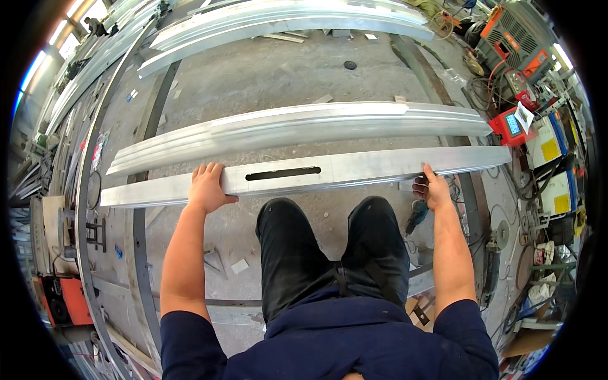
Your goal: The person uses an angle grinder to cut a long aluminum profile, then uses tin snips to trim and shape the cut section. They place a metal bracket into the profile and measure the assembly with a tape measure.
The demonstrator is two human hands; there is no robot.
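A long silvery aluminium profile (373, 167) lies crosswise in front of my knees, with a dark rounded slot (283, 173) cut through its upper face left of the middle. My left hand (208, 185) grips it to the left of the slot, fingers laid over the top and thumb along the near edge. Toward its right end my right hand (434, 189) holds the near edge, thumb up on the profile and fingers curled below. What the right fingertips press on is partly hidden. Just beyond lies a stack of ribbed aluminium profiles (304, 126), parallel to the held one.
Steel rails (136, 247) run away from me under the profiles. More profiles (285, 26) lie at the far side. At right stand a red box with a screen (512, 126), a grey-orange machine (516, 39) and cables. An angle grinder (491, 269) hangs by the right rail.
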